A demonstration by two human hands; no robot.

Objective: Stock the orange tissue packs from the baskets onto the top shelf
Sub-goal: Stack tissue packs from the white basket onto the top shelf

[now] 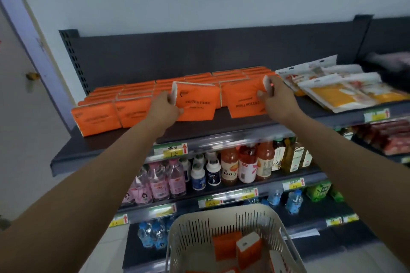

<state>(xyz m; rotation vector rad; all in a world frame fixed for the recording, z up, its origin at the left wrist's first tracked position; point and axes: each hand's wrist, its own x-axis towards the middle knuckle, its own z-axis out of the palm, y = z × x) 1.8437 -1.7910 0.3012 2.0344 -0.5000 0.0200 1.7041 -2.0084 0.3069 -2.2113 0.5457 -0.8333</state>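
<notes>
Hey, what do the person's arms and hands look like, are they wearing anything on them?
Both arms are bare as far as the picture shows them, with no sleeves in sight. The left hand and the right hand have no gloves, and no watch, bracelet or ring can be seen on the wrists or fingers.

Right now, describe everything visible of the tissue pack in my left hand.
The tissue pack is an orange block in soft-looking wrap, printed COTTON TISSUE in black, its white end showing at left. It stands tilted back on the top shelf, before the stocked packs. The left hand grips its left edge; the right hand holds a second pack beside it.
</notes>
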